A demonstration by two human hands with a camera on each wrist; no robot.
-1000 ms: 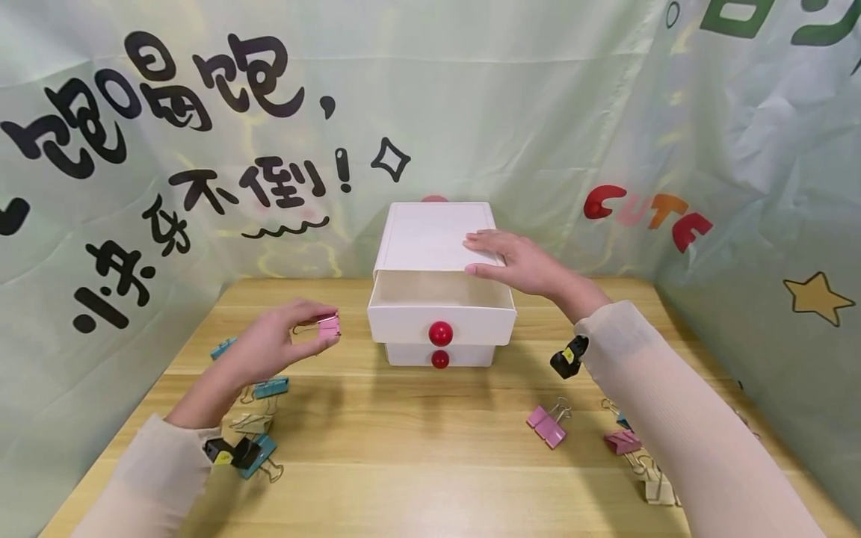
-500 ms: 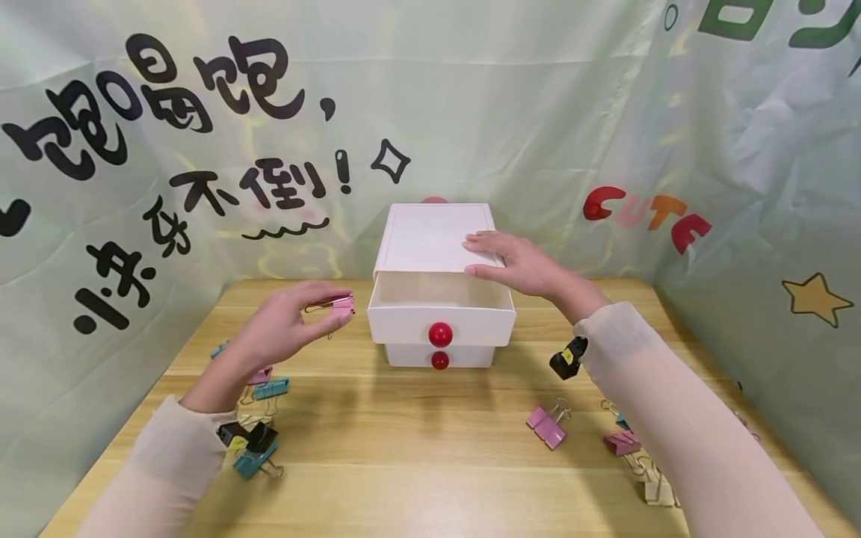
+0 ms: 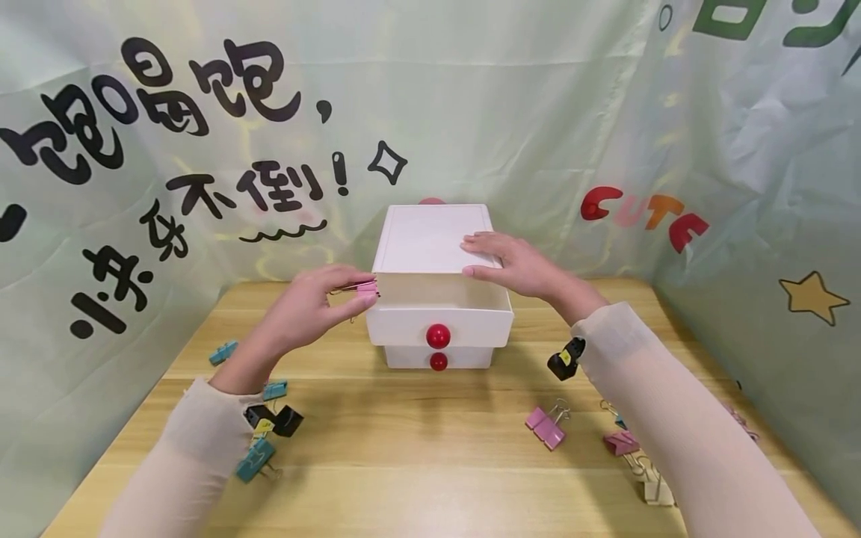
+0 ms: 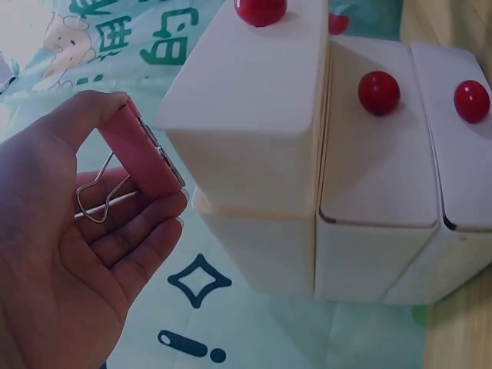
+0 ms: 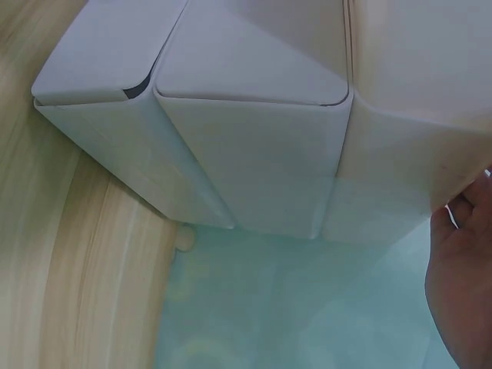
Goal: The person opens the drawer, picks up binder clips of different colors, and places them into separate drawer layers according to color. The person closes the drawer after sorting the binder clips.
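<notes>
My left hand [image 3: 312, 310] pinches a pink binder clip [image 3: 366, 288] between thumb and fingers, at the left side of a white drawer box [image 3: 430, 237]. Up close in the left wrist view, the clip [image 4: 144, 150] has wire handles pointing back to the palm, and a small gap separates it from the pulled-out top drawer [image 4: 246, 84]. That drawer, with a red knob [image 3: 438, 335], sticks out toward me. My right hand [image 3: 514, 261] rests on the box's top near its right edge, fingers extended. Only part of this hand [image 5: 465, 269] shows in the right wrist view.
On the wooden table [image 3: 417, 456] lie teal clips [image 3: 255, 459] at left, partly behind my left arm. A pink clip [image 3: 546, 427] lies right of centre. More clips, pink [image 3: 622, 442] and cream [image 3: 658, 492], lie beside my right sleeve. Printed cloth [image 3: 525, 112] hangs behind.
My left hand has moved right and slightly up with the pink binder clip, from over the table to the box's left front corner. The right hand has stayed on the box.
</notes>
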